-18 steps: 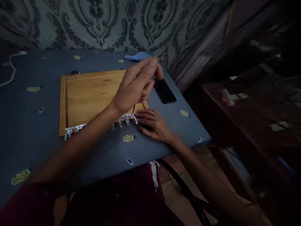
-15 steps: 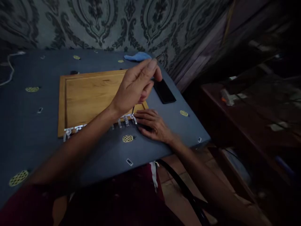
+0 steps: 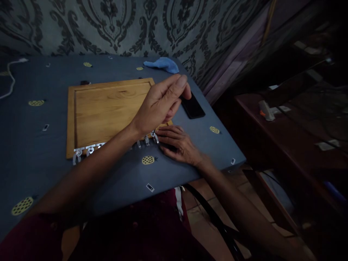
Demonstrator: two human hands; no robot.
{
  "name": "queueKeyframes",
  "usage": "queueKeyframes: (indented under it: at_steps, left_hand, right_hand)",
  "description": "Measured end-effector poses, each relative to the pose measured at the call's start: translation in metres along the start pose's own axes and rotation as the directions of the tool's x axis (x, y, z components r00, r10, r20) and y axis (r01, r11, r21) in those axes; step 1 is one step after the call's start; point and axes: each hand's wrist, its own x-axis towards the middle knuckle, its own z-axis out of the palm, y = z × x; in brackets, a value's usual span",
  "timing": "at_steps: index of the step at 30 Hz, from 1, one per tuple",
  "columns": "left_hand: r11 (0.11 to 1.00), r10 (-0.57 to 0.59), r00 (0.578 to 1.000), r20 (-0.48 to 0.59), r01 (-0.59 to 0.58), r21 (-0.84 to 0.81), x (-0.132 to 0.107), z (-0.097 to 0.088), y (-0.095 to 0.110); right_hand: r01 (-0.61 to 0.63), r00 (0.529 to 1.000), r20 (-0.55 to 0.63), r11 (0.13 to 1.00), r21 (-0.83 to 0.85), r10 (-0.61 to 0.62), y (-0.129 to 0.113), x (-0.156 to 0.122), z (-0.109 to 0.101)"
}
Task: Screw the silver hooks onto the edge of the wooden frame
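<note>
My left hand (image 3: 160, 105) hovers over the right end of a wooden board (image 3: 106, 108), fingers pressed together in a pinch around a thin tool whose tip points down at a row of small metal clips (image 3: 89, 149) along the board's near edge. The tool is mostly hidden by the hand. My right hand (image 3: 178, 143) lies flat on the blue cloth-covered table (image 3: 40, 170), fingers stretched out, its fingertips touching the rightmost metal clip (image 3: 154, 137).
A black phone (image 3: 193, 107) lies right of the board, a blue cloth (image 3: 162, 64) at the far edge, a white cable (image 3: 11, 74) at the far left. The table's right edge drops to a tiled floor; a dark wooden shelf (image 3: 285, 123) stands further right.
My left hand has lowered slightly and shifted a little right, so the tool tip is now mostly hidden. The right hand stays put. The view has tilted a bit.
</note>
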Motion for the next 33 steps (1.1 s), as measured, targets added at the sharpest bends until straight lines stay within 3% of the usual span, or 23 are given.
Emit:
queueKeyframes:
  at_steps: [17, 27, 33]
  left_hand:
    - [0.997, -0.060, 0.998, 0.035, 0.058, 0.045, -0.0031, 0.0013, -0.0011]
    - [0.992, -0.102, 0.986, 0.129, 0.092, 0.083, -0.0029, -0.0002, 0.0027]
    - [0.995, -0.088, 0.992, 0.092, 0.083, 0.053, -0.0022, -0.0013, 0.0020]
  right_hand:
    - [0.032, 0.999, -0.026, 0.999, -0.029, -0.033, -0.0015, 0.0016, -0.0010]
    - [0.030, 0.999, -0.027, 0.999, -0.025, -0.031, -0.0022, 0.0012, -0.0016]
    - [0.017, 1.000, -0.012, 1.000, 0.000, -0.017, -0.0019, 0.0010, -0.0011]
